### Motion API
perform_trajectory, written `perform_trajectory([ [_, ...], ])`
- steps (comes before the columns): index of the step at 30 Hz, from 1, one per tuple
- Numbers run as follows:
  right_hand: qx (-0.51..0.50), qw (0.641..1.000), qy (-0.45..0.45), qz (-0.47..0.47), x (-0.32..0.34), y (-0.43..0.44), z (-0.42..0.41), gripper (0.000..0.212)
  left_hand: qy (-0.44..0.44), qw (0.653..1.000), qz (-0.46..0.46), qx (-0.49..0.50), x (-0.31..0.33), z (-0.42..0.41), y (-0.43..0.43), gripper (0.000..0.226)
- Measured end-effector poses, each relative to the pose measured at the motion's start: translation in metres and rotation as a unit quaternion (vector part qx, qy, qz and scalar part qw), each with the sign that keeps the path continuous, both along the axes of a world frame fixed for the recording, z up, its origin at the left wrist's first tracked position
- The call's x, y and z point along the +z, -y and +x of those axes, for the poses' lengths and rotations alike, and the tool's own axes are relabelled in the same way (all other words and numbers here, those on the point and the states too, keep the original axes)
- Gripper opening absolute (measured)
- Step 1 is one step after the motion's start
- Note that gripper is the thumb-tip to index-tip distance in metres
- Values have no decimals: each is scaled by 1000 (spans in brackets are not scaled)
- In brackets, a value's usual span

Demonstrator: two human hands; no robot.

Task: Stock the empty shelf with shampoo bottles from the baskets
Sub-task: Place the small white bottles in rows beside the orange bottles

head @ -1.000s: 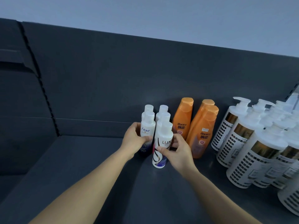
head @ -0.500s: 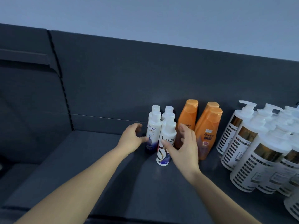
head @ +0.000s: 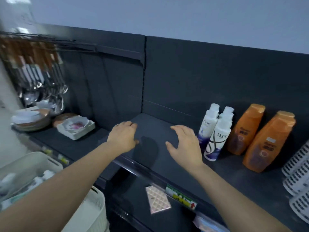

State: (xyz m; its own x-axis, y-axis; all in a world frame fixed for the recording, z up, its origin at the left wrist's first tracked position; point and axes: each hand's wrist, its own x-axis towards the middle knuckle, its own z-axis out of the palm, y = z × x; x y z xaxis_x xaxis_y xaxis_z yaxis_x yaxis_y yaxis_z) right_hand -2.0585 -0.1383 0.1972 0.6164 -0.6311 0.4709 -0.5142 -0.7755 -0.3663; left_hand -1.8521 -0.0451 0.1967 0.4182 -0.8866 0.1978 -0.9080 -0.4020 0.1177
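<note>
Now the small white bottles [head: 217, 139] have been released and are left upright on the shelf [head: 225, 181], just left of the orange bottles [head: 245, 129]. The left hand [head: 123, 138] and right hand [head: 184, 144] are spread, nothing held. A return to the basket [head: 38, 156] is indicated.

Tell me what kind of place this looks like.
Most likely a shop aisle: a dark display shelf carries shampoo bottles in rows, a price label sits on its front edge, and ladles hang on hooks beside stacked dishes.
</note>
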Motion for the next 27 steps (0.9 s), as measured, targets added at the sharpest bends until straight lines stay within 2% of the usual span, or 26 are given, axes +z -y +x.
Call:
perform_trajectory([
  [5,88,989,-111,40,-18,-39,51,61,47,994,34,96,-9,27,-84,51],
  [14,203,957,-204,33,-39,-119,139,56,39,967,83,239,-29,73,-209,49],
  [19,240,943,-229,39,-51,-164,187,55,25,951,116,284,-45,109,-265,52],
  [27,252,930,-260,64,-72,-227,265,47,2,946,127,298,-74,173,-328,41],
])
